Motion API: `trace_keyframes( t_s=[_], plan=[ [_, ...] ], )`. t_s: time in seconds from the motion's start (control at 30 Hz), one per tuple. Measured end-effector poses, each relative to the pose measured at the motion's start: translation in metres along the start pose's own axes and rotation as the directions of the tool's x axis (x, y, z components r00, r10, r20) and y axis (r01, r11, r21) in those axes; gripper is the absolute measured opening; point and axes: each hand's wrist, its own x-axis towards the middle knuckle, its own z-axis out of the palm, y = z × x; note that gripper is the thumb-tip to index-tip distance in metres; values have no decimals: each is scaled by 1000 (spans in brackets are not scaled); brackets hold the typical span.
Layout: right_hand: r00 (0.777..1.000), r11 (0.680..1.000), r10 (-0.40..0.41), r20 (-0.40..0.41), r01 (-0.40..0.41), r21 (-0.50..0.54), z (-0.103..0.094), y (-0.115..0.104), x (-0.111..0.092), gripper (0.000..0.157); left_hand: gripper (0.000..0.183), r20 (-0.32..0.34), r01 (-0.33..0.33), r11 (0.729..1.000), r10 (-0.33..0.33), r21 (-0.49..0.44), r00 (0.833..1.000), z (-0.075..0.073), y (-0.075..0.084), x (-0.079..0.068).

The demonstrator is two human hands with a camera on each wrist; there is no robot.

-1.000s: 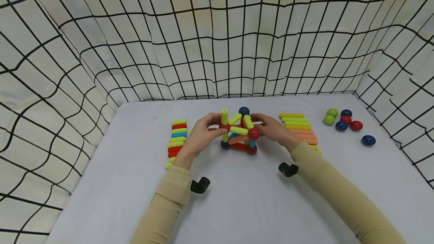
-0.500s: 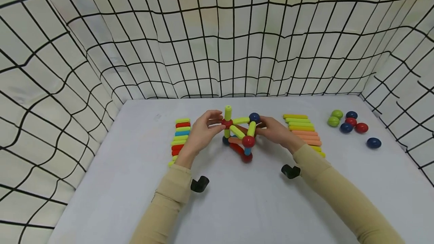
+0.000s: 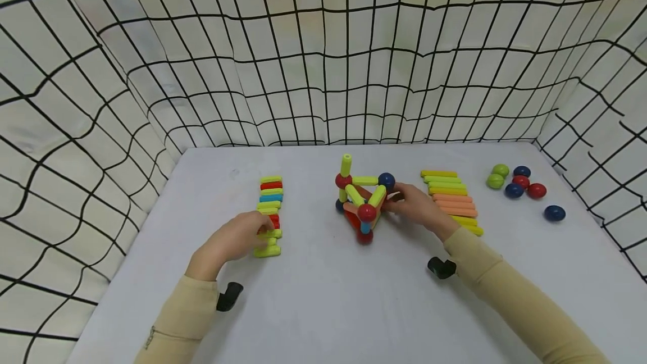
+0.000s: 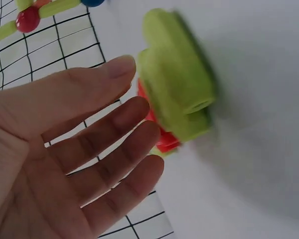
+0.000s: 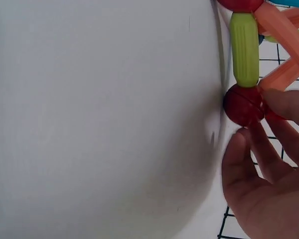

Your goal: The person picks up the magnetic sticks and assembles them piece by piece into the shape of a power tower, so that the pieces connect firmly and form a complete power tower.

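Note:
A ball-and-stick structure point(image 3: 355, 195) of colored rods and red and dark blue balls stands mid-table, one yellow-green rod pointing up from a red ball. My right hand point(image 3: 417, 206) grips its right side. In the right wrist view, those fingers close round a red ball point(image 5: 243, 104) at the end of a yellow-green rod point(image 5: 245, 50). My left hand point(image 3: 235, 240) is over the near part of a column of short rods point(image 3: 271, 198). The left wrist view shows its fingers loosely bent, the thumb tip close to yellow-green rods point(image 4: 179, 64), nothing held.
Longer yellow, green and orange rods point(image 3: 452, 198) lie in a column right of the structure. Loose green, blue and red balls point(image 3: 537, 190) are at the far right. Black-lined netting point(image 3: 323, 60) walls the back and sides of the white table point(image 3: 323, 308).
My left hand has let go of the structure and moved left and nearer, to the short rods. The structure has turned, and my right hand still holds it.

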Motion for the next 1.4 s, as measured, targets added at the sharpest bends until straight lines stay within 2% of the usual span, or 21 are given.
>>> trace_keyframes(
  t_s=[0.17, 0.33, 0.53, 0.67, 0.87, 0.97, 1.2, 1.4],
  plan=[
    [997, 999, 12, 79, -9, -44, 0, 2, 1, 47, 17, -1, 0, 999, 0, 48, 1000, 11, 1, -2],
    [994, 996, -12, 108, 22, -86, -1, 1, 1, 44, 14, 15, -8, 995, 6, 101, 1000, 15, 7, -2],
    [989, 992, -55, 136, 70, -106, -2, 2, 2, 42, 20, 34, -33, 979, 27, 200, 999, 17, 14, -7],
    [989, 992, -51, 139, 66, -104, -2, 4, 3, 42, 22, 38, -19, 979, 12, 202, 999, 18, 14, -4],
    [989, 994, -30, 144, 44, -99, -2, 7, 4, 43, 20, 26, 10, 988, -15, 155, 1000, 17, 9, -1],
    [989, 994, -22, 148, 37, -100, -2, 7, 4, 43, 19, 13, 24, 995, -25, 101, 1000, 16, 6, -3],
    [989, 994, -26, 143, 41, -99, 0, 7, 4, 43, 18, -90, -33, 999, 30, -32, 995, 17, -17, -14],
    [991, 995, -37, 131, 50, -92, 0, 7, 4, 45, 17, -146, -11, 992, -7, -125, 989, 26, -37, -21]
  ],
)
